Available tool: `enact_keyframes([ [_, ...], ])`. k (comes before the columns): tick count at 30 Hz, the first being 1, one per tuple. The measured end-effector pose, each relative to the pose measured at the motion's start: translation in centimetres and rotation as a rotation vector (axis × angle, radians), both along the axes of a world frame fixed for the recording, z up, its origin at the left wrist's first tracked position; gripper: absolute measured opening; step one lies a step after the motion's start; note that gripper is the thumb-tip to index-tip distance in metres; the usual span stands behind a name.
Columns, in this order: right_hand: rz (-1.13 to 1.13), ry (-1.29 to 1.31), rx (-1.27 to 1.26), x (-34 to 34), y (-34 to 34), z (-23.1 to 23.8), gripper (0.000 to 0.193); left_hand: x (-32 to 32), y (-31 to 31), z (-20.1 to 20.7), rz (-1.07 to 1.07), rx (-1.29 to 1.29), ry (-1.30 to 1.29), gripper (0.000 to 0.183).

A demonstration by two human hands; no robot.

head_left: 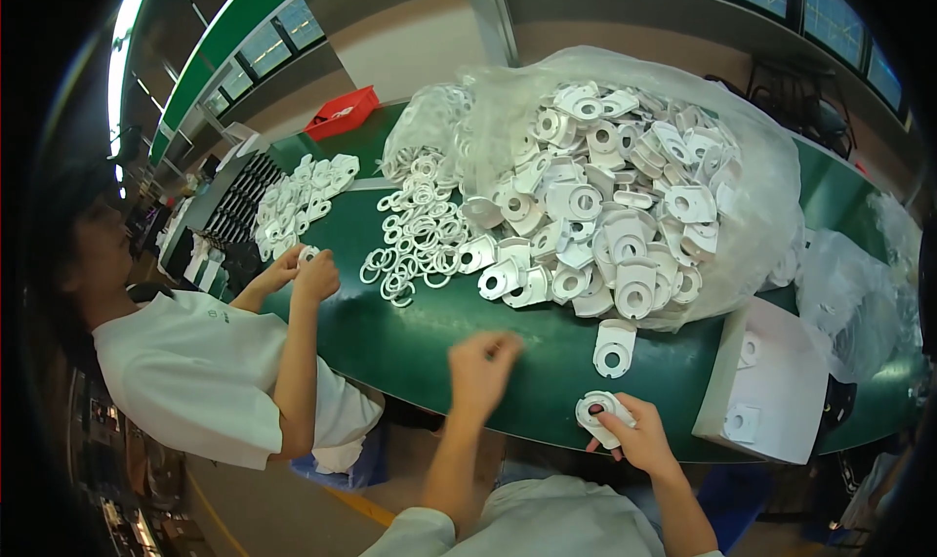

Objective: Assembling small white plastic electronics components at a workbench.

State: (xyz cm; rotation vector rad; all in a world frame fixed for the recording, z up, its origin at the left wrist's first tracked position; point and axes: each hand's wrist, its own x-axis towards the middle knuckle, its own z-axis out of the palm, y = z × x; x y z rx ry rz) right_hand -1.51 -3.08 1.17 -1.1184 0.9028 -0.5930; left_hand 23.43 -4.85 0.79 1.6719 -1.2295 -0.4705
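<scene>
My right hand [639, 432] grips a white plastic part [607, 428] with a round ring, its thumb laid over the ring beside a dark spot. Over the green table's front edge is my left hand [481, 371], slightly blurred, its fingers curled together; whatever they may hold cannot be made out. Between the hands and the big pile, a single white plate with a round hole [614, 349] lies on the table. Beyond it, many similar white parts [625, 201] spill from a clear plastic bag [771, 201]. Left of them lie loose white rings [420, 227].
A white box [781, 391] with parts inside stands at the right edge of the green table [390, 347]. At left, a co-worker [210, 362] holds a small white part. Flat white pieces [303, 198] and a red bin [342, 112] lie further back.
</scene>
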Motion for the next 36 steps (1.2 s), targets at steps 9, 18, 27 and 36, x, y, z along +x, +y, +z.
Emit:
enact_keyframes([
  [9, -0.086, -0.159, 0.062, 0.2, -0.3, -0.3, 0.017, 10.1, -9.9, -1.3, 0.276, -0.089, -0.739, 0.012],
  [18, -0.052, -0.172, 0.067, -0.3, -0.7, 0.0, 0.018, 14.2, -11.6, 3.9, 0.154, 0.056, -0.763, 0.011],
  [27, -0.149, -0.192, 0.098, 0.0, -1.0, -0.5, 0.02, 9.1, -7.6, 7.0, -0.315, 0.28, 0.17, 0.022],
  [36, -0.225, -0.454, 0.327, 0.0, -1.1, -1.2, 0.032, -0.8, 2.5, -0.7, -0.174, 0.351, 0.623, 0.01],
])
